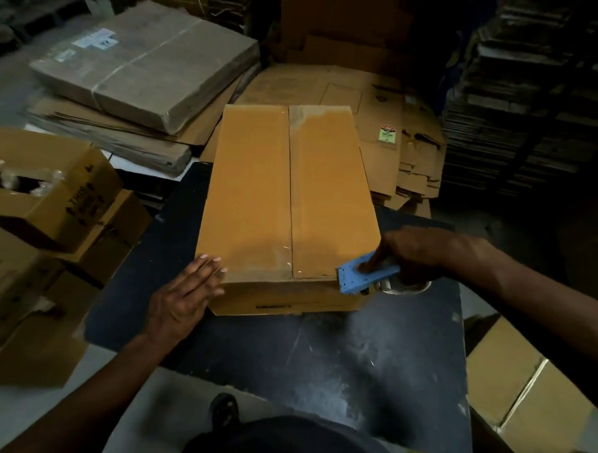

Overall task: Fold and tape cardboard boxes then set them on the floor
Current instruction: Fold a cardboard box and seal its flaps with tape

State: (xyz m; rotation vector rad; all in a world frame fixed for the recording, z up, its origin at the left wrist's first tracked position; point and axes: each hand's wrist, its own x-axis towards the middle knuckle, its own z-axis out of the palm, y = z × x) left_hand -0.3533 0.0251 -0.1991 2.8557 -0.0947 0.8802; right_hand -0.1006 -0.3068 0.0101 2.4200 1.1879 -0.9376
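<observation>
The closed cardboard box (291,205) sits at the far edge of the dark worktop (319,364). The left hand (185,296) lies flat with straight fingers on its near left corner. The right hand (416,252) grips a blue tape gun (364,275) at its near right corner.

Left hand (185,296) flat, right hand (409,251) gripping.

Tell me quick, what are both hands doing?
Left hand: open, fingers flat against the cardboard box.
Right hand: holding the blue tape dispenser at the box's near right corner.
</observation>
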